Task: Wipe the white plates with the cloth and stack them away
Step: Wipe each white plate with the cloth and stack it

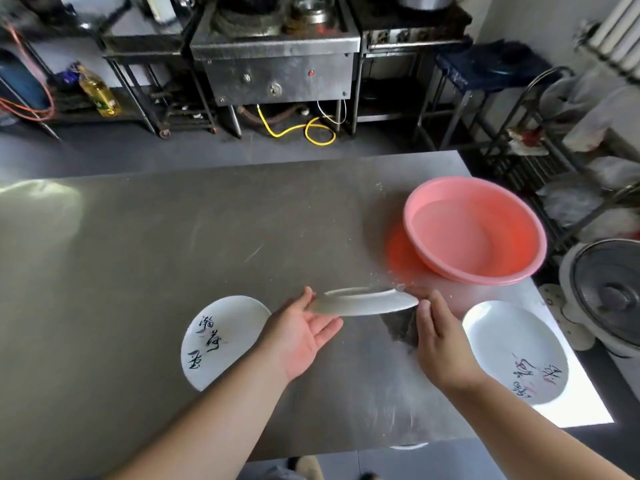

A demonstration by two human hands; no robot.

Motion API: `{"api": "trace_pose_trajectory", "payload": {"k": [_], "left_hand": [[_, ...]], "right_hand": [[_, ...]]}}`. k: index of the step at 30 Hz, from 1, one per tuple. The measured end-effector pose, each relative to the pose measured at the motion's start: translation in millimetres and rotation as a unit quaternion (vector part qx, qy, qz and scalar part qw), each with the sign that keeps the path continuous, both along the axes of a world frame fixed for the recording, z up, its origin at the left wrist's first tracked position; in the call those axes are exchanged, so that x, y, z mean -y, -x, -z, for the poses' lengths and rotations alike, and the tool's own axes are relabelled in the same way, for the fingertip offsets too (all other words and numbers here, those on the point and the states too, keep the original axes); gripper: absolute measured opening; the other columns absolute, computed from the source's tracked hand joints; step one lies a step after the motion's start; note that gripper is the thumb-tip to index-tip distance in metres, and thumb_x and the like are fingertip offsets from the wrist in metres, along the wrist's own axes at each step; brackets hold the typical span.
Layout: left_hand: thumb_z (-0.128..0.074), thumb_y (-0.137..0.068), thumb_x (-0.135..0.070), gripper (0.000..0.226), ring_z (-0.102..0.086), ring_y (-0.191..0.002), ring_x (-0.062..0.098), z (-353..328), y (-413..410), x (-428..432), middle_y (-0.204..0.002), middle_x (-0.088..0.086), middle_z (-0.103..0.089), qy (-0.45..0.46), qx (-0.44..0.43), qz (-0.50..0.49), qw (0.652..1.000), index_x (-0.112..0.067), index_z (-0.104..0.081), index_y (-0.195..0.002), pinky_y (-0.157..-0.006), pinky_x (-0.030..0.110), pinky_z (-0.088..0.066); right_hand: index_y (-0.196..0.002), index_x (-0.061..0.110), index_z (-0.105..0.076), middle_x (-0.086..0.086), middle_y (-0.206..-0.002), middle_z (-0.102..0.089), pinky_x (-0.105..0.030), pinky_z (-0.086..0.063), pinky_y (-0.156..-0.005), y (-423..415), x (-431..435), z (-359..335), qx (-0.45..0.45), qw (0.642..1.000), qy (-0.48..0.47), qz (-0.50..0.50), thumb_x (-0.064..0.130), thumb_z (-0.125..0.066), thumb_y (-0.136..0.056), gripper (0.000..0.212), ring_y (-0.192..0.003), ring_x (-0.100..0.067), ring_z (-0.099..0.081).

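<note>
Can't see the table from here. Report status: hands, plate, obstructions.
Left hand supports held plate, fingers straight. Right hand grips cloth against its rim. Left plate, right plate flat on table. Basin beyond, not blocking.

floor (207,150): grey | table (138,254): steel | stove (277,64): back | radiator (616,32): right

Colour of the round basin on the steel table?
Pink. The round plastic basin shows best in the head view.
</note>
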State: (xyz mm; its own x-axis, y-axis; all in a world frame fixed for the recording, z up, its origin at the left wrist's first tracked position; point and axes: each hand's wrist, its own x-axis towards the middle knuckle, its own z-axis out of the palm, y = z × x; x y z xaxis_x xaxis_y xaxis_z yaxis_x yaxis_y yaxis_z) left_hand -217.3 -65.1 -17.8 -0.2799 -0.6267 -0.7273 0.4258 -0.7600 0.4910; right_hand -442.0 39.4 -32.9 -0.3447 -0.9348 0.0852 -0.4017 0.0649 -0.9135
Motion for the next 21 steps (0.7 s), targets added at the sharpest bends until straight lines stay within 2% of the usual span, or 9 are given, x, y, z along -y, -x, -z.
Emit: {"api": "trace_pose_trajectory", "payload": {"k": [1,3,7,10,12,13,15,17,21], "left_hand": [[-0.059,-0.106,-0.022,0.01,-0.079,-0.089,0.019,-14.5,-2.6,5.5,-0.112,0.004,-0.079,0.013,-0.029,-0.009,0.999,-0.023,-0.064,-0.115,-0.062,0.033,-0.063],[-0.056,-0.103,-0.008,0.035,-0.078,-0.094,0.016,-39.6,-9.0,14.7,-0.118,-0.002,-0.078,0.062,-0.063,0.009,0.996,-0.031,-0.059,-0.128,-0.065,0.031,-0.063],[-0.059,-0.091,-0.013,0.049,-0.075,-0.107,0.021,-85.4,-23.4,23.1,-0.127,0.007,-0.074,0.158,-0.108,0.074,0.979,-0.014,-0.062,-0.141,-0.075,0.036,-0.063],[-0.056,-0.095,-0.013,0.042,-0.073,-0.111,0.025,-102.1,-33.7,26.9,-0.132,0.011,-0.071,0.202,-0.139,0.087,0.966,-0.014,-0.067,-0.136,-0.076,0.041,-0.062],[-0.054,-0.096,-0.012,0.038,-0.073,-0.109,0.027,-114.7,-33.6,26.4,-0.13,0.013,-0.071,0.22,-0.158,0.095,0.958,-0.015,-0.068,-0.132,-0.076,0.043,-0.062],[-0.054,-0.097,-0.012,0.039,-0.073,-0.109,0.029,-121.6,-31.9,24.4,-0.132,0.016,-0.07,0.225,-0.162,0.096,0.956,-0.012,-0.066,-0.133,-0.078,0.044,-0.063],[-0.055,-0.098,-0.01,0.038,-0.073,-0.11,0.03,-130.8,-28.7,20.1,-0.135,0.021,-0.068,0.239,-0.173,0.095,0.951,-0.008,-0.063,-0.136,-0.084,0.042,-0.062],[-0.056,-0.098,-0.008,0.033,-0.074,-0.109,0.026,-138.8,-27.7,15.0,-0.132,0.02,-0.069,0.256,-0.193,0.09,0.943,-0.012,-0.07,-0.128,-0.085,0.037,-0.062],[-0.053,-0.1,-0.008,0.041,-0.074,-0.109,0.029,-154.1,-34.3,13.6,-0.135,0.021,-0.068,0.275,-0.211,0.083,0.935,-0.009,-0.06,-0.14,-0.079,0.04,-0.063]], "right_hand": [[-0.125,0.036,-0.058,0.001,-0.071,-0.064,-0.026,-0.049,-0.056,-1.4,2.4,-13.9,-0.012,1.0,0.025,-0.005,0.049,-0.028,-0.111,0.035,-0.06,-0.02,-0.059],[-0.132,0.039,-0.057,0.007,-0.073,-0.064,-0.02,-0.048,-0.06,-2.7,7.0,-38.0,-0.041,0.999,0.029,0.003,0.042,-0.029,-0.112,0.034,-0.062,-0.016,-0.059],[-0.133,0.028,-0.06,0.025,-0.08,-0.069,-0.007,-0.046,-0.062,-7.5,15.8,-80.1,-0.002,0.99,0.041,0.135,0.026,-0.034,-0.113,0.033,-0.069,0.002,-0.064],[-0.137,0.038,-0.058,0.032,-0.097,-0.069,-0.003,-0.045,-0.07,-26.2,21.0,-120.9,-0.019,0.978,0.108,0.179,0.027,-0.033,-0.114,0.036,-0.086,0.01,-0.064],[-0.148,0.034,-0.051,0.018,-0.112,-0.071,-0.017,-0.05,-0.085,-49.3,18.1,-140.7,-0.062,0.985,0.145,0.071,0.035,-0.031,-0.112,0.041,-0.094,0.0,-0.063],[-0.155,0.029,-0.046,0.01,-0.133,-0.066,-0.028,-0.049,-0.1,-63.0,16.7,-145.0,-0.111,0.984,0.139,-0.002,0.04,-0.03,-0.112,0.047,-0.114,-0.007,-0.061],[-0.163,0.018,-0.034,-0.003,-0.168,-0.034,-0.045,-0.029,-0.125,-87.3,17.6,-144.9,-0.279,0.948,0.103,-0.116,0.05,-0.027,-0.111,0.061,-0.156,-0.024,-0.029],[-0.166,0.013,-0.022,-0.005,-0.175,-0.011,-0.053,-0.015,-0.129,-99.8,27.2,-150.2,-0.383,0.908,0.08,-0.149,0.059,-0.024,-0.107,0.075,-0.162,-0.031,-0.001],[-0.166,0.015,-0.013,-0.006,-0.175,0.001,-0.057,-0.008,-0.129,-82.9,61.3,-187.3,-0.429,0.891,0.064,-0.136,0.07,-0.015,-0.102,0.085,-0.161,-0.032,0.008]]}}
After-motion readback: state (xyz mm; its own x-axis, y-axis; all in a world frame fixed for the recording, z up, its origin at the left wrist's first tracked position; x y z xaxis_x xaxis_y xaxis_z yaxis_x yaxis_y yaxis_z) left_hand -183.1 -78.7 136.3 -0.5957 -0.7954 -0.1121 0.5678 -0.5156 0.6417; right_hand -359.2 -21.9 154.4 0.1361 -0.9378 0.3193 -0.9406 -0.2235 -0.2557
